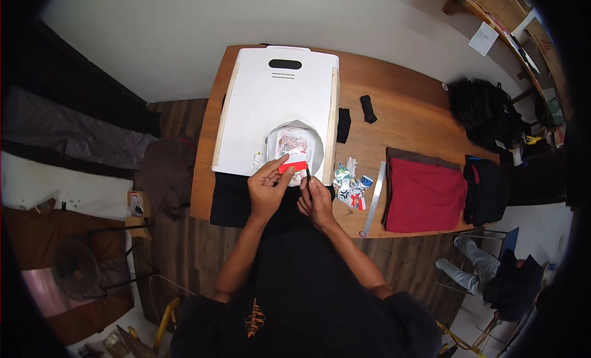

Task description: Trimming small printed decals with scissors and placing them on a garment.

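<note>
I see left hand pinching red-and-white piece above near part of white board. Right hand grasps slim dark tool by piece's right end (kind too small for me to tell). Colourful scraps, ruler lie rightward.

Reckoned from the middle of the view, a wooden wall shelf is at two o'clock, with a black backpack between two and three. A folded red cloth lies at three, on the table beside a metal ruler. At four sits another person; a round fan stands at eight, and grey draped fabric hangs between nine and ten.
</note>
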Demonstrator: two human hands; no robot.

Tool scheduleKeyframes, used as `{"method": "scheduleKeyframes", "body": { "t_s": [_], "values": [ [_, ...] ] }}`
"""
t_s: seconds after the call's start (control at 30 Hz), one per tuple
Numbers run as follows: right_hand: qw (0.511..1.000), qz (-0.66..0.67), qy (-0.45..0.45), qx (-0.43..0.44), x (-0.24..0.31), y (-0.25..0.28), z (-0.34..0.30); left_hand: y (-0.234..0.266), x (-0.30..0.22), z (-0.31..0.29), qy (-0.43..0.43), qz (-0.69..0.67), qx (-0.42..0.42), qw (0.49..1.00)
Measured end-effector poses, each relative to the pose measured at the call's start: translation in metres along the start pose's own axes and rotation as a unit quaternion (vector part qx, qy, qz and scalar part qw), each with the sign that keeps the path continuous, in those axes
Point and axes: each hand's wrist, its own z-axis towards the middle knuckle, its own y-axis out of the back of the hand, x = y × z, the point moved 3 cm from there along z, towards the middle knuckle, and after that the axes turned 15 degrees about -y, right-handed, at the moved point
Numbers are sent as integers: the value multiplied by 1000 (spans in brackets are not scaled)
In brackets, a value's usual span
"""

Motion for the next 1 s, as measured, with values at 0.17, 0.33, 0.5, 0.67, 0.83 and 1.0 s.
{"method": "scheduleKeyframes", "body": {
  "t_s": [0.17, 0.33, 0.5, 0.67, 0.83, 1.0],
  "values": [
    [1000, -10, 2, -6, 1, -1, -1, -1, -3, 0, 7, 0, -6, 1000],
    [1000, 5, -2, -2, 0, 1, -1, 0, -3, 1, 10, 4, -7, 1000],
    [1000, 0, -6, 0, 2, -1, -1, -1, -3, 1, -7, -3, 2, 1000],
    [1000, -2, -3, -8, 0, 2, 1, -3, -6, 0, 2, 0, 5, 1000],
    [1000, 3, -1, 0, 2, 1, 1, -3, -5, -1, -4, -9, 9, 1000],
    [1000, -3, 0, -10, 4, 0, 1, -2, -5, -2, -5, -8, 17, 1000]
  ]
}}
